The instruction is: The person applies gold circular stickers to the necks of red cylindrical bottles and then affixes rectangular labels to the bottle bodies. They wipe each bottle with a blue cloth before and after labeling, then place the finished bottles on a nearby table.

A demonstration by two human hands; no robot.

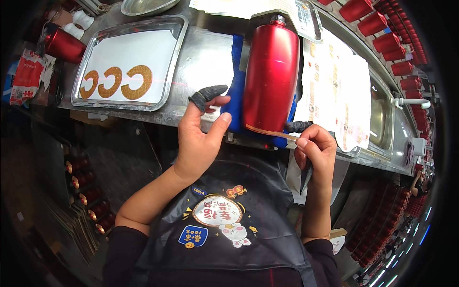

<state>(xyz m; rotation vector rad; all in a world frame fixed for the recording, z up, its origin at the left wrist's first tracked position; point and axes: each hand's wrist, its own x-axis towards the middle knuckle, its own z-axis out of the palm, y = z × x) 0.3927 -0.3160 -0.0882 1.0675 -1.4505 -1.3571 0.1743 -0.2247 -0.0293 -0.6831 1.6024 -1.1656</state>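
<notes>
A glossy red bottle [271,76] lies on a blue cloth [236,95] at the counter's edge, its dark threaded neck pointing away from me. Between thumb and index finger my right hand [319,146] pinches one end of a thin gold strip [267,132], which runs along the bottle's near end. A dark pointed shape shows below that hand; its kind is unclear. To the left of the bottle, my left hand [198,141] is held up with thumb and fingers apart, nothing in it. Black finger covers sit on both hands.
At left, a metal tray [176,62] bears a white sheet with three gold C-shaped decals [137,82]. Printed decal sheets [334,91] lie right of the bottle. Beyond are a sink [380,122] and white faucet [413,102]. Another red bottle [62,44] lies far left.
</notes>
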